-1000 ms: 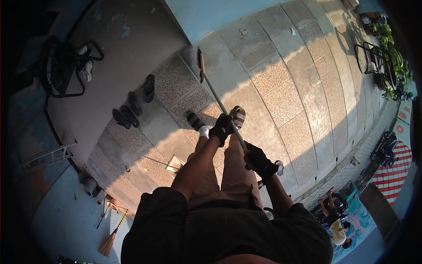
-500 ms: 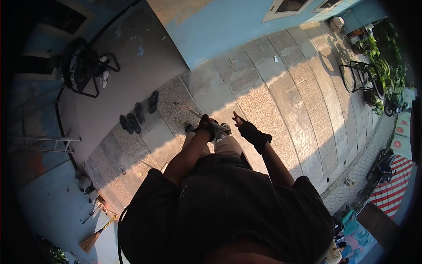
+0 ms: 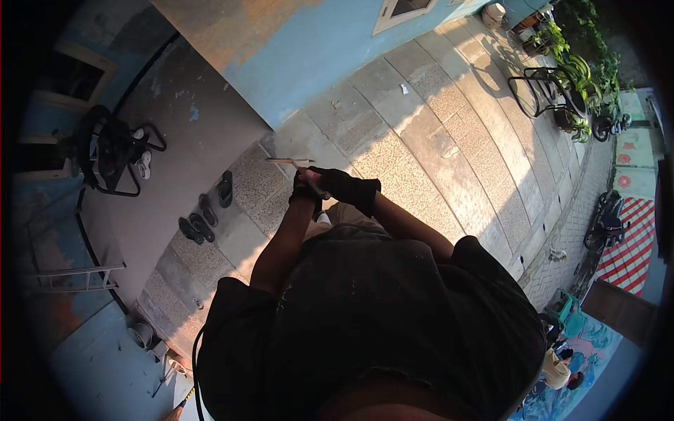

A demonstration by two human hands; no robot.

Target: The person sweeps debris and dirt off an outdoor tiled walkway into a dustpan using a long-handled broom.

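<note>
Both gloved hands — left hand [image 3: 307, 188], right hand [image 3: 344, 184] — grip the broom [image 3: 289, 162], its head beyond them.

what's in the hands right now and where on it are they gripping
Both gloved hands, left hand and right hand, close together on the handle of a long-handled tool. Its working end points left; the exact spot along the shaft cannot be told.

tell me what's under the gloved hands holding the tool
Under the left hand and right hand gripping the tool lies the paved ground; the feet are mostly hidden.
</note>
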